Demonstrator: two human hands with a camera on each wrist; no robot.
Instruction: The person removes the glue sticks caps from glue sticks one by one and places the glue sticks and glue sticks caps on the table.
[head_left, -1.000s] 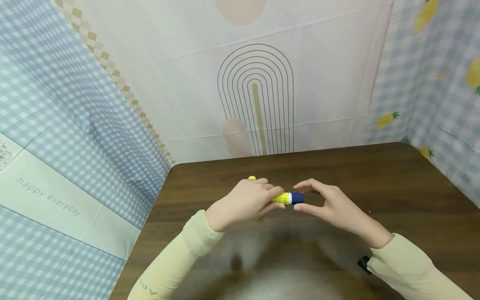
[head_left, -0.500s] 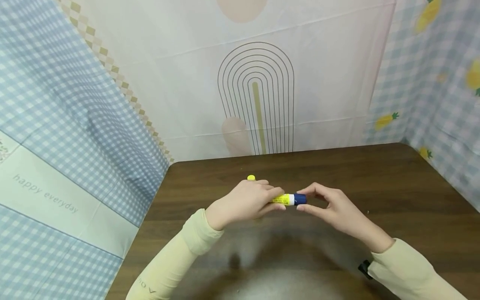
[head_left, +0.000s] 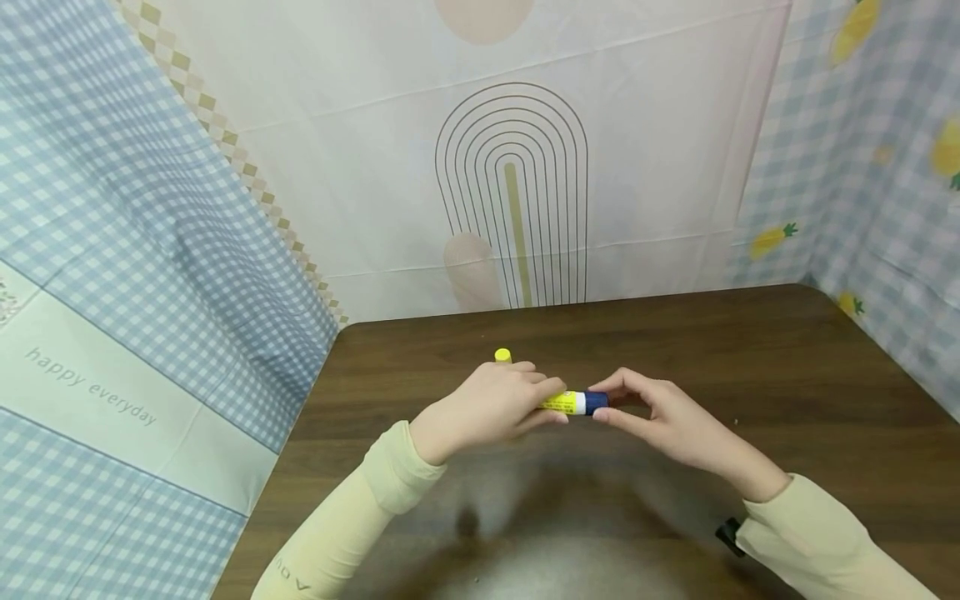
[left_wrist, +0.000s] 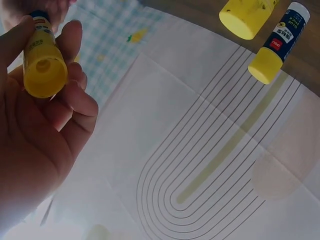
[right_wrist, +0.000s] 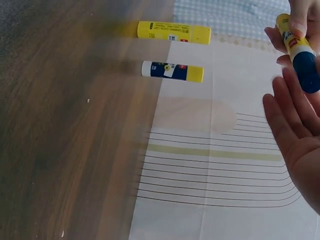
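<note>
A yellow glue stick with a white band and a dark blue cap lies level between my hands, above the table. My left hand grips its yellow body, with the hollow base end facing the left wrist camera. From the other side, my right hand pinches the blue cap between thumb and fingertips. Beyond the left hand, a larger yellow tube and a navy glue stick with a yellow cap stand upright on the table. In the head view, the left hand mostly hides these two.
The dark wooden table spreads around both hands, and its back edge meets a pale printed cloth. Blue checked cloth hangs at the left, with more at the right. Small white specks lie on the tabletop.
One second ago the right thumb and fingers stood apart around the blue cap; they have since closed on it. The left hand keeps its grip and has hardly moved.
</note>
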